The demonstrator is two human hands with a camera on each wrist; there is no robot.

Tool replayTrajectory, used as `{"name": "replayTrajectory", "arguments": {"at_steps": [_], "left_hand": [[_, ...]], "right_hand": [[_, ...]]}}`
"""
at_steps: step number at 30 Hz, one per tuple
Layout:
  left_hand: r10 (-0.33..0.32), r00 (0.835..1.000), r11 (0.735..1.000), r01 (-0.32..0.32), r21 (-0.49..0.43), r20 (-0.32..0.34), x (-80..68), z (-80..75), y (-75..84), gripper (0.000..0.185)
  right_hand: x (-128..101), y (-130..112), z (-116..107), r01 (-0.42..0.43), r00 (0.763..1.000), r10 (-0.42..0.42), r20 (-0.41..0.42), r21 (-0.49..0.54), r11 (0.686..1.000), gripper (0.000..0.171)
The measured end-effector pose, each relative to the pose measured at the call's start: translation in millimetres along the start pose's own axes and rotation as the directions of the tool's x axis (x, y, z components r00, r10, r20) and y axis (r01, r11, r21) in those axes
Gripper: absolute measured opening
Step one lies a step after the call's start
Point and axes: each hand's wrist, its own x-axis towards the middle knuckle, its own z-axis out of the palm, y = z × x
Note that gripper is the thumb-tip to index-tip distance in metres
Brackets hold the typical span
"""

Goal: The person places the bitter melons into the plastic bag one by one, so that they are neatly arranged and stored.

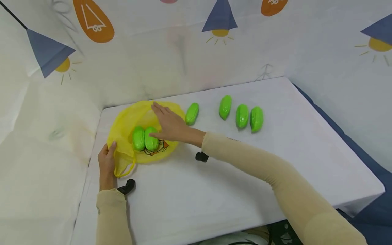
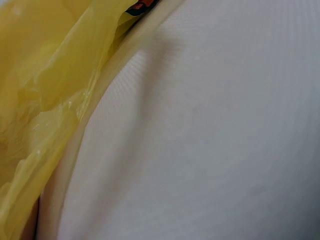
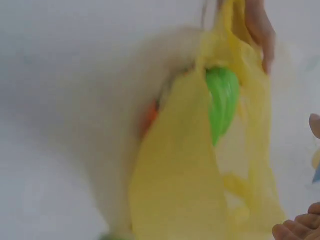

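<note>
A yellow plastic bag lies spread at the table's left end, its mouth wide and a handle loop toward the person. Two shiny green ribbed oblong toy fruits sit side by side within it. My left hand grips the bag's left edge; in the left wrist view the bag hides most of that hand. Stretched over the bag, my right hand has extended fingers near its far rim, the thumb overlapping the right-hand fruit. The right wrist view shows straight fingers beside the bag.
One more green fruit lies just right of the bag, and three others stand farther right on the white table. A printed white cloth wall rises behind the table's far edge.
</note>
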Motion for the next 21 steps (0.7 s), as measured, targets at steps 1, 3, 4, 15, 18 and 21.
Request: {"name": "replayTrajectory", "arguments": {"at_steps": [1, 3, 4, 15, 18, 21], "left_hand": [[0.000, 1.000, 1.000, 0.000, -0.004, 0.001, 0.3, -0.3, -0.7, 0.029], [-0.008, 1.000, 1.000, 0.008, -0.007, 0.000, 4.8, -0.9, -6.9, 0.031], [-0.002, 1.000, 1.000, 0.002, -0.007, -0.004, 5.4, -0.8, -8.1, 0.031], [0.007, 1.000, 1.000, -0.007, 0.015, -0.013, 3.3, -0.4, -10.3, 0.032], [0.007, 1.000, 1.000, -0.007, 0.006, -0.019, 3.9, -0.5, -10.2, 0.033], [0.003, 1.000, 1.000, -0.003, 0.000, -0.020, 4.3, -0.7, -9.9, 0.031]], "right_hand": [[1, 5, -6, -0.010, 1.000, 0.010, -0.014, 0.006, 1.000, 0.100], [2, 16, -19, -0.031, 0.999, 0.032, -0.036, 0.026, 0.999, 0.100], [2, 22, -25, -0.040, 0.998, 0.042, -0.047, 0.034, 0.999, 0.100], [0, 93, -69, -0.193, 0.966, 0.202, -0.161, 0.069, 0.979, 0.100], [-6, 116, -74, -0.239, 0.956, 0.247, -0.159, 0.067, 0.969, 0.101], [-14, 141, -75, -0.289, 0.944, 0.296, -0.145, 0.068, 0.955, 0.102]]}}
